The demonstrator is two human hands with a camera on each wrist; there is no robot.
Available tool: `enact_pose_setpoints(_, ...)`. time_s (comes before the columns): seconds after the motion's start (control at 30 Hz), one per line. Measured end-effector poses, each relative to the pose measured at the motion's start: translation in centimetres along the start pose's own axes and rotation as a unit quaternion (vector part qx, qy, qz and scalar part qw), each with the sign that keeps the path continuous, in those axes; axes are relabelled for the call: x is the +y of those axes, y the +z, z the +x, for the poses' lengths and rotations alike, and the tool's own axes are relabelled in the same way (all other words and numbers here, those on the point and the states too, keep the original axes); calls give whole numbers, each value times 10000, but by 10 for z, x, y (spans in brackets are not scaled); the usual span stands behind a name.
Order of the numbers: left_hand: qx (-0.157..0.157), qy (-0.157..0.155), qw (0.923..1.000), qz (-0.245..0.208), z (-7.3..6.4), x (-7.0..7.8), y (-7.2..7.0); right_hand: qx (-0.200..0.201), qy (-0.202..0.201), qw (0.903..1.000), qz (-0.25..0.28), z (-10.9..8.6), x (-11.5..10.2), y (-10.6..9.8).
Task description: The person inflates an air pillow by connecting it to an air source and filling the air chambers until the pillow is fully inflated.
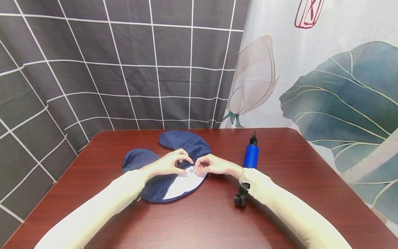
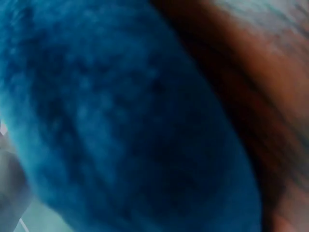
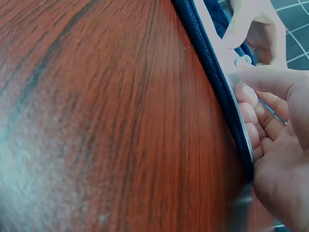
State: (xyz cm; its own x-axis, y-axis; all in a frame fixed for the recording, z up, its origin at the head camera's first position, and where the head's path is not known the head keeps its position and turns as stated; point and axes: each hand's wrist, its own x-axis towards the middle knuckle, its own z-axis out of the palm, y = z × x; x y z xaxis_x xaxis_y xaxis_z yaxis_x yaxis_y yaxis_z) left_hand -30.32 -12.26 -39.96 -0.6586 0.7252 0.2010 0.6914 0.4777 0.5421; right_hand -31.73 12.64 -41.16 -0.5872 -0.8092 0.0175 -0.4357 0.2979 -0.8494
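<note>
A navy neck pillow [image 1: 155, 188] lies on the table, its zipped cover parted over a white inner panel [image 1: 183, 183]. A small clear air valve [image 1: 191, 171] stands out of that panel. My right hand [image 1: 214, 165] pinches the valve's edge between thumb and fingertips; the right wrist view shows the valve [image 3: 243, 61] just beyond the thumb. From the other side, my left hand [image 1: 168, 163] holds the pillow beside the valve, thumb on the white panel and fingers bent over the navy fabric. Blurred navy plush [image 2: 125, 116] fills most of the left wrist view.
A blue hand pump [image 1: 251, 156] with a black end lies behind my right wrist. The reddish-brown wooden table [image 1: 217, 214] reaches back to a grey grid curtain [image 1: 130, 79] and a curtain with printed leaves [image 1: 351, 90].
</note>
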Motion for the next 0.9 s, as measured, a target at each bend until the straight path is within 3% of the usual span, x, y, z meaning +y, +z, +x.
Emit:
enact_pose_setpoints(0.2, -49, 79, 9989, 450, 4, 3, 2, 126, -20, 9999, -15, -2, 0, 0)
enact_pose_setpoints(0.4, 157, -47, 9969, 769, 5, 8, 6, 214, -50, 9997, -106, -4, 2, 1)
enact_pose_setpoints(0.63, 512, -259, 9955, 755, 5, 16, 10, 218, -42, 9994, -250, -4, 0, 2)
enact_pose_setpoints(0.9, 697, -463, 9937, 747, 5, 19, 12, 293, 40, 9972, -688, -6, -3, 1)
